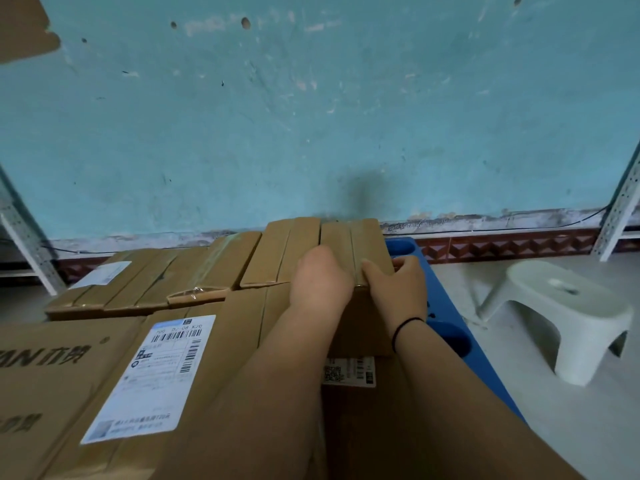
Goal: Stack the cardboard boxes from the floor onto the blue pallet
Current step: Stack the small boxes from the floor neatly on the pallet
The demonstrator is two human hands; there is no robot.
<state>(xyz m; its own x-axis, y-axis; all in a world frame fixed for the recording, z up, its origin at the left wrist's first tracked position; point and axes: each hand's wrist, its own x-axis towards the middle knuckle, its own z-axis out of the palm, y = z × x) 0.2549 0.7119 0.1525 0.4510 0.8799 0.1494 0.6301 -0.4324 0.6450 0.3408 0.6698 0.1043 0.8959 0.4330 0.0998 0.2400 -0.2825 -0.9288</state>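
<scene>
Turquoise plaster wall [311, 116], scuffed, fills the far background; patterned red skirting along its base. Blue plastic pallet [446, 327] sits against it, mostly covered by brown cardboard boxes. Large box with a white shipping label [152, 372] near left.

Small brown cardboard box [356, 258] stands on the stack at the far right, touching a similar box [284, 251] on its left. Long axis runs near-to-far, toward the wall.

Left hand [320, 282]: on the box's near left top corner, fingers curled over it. Right hand [394, 289]: thumb on the top near edge, fingers wrapped round the right side. Black band on right wrist.

Both hands lie at the near end, so any seating push goes far and left. Pallet's right edge is just beside the box: little margin.

White plastic stool [561, 317] on the floor, right.
</scene>
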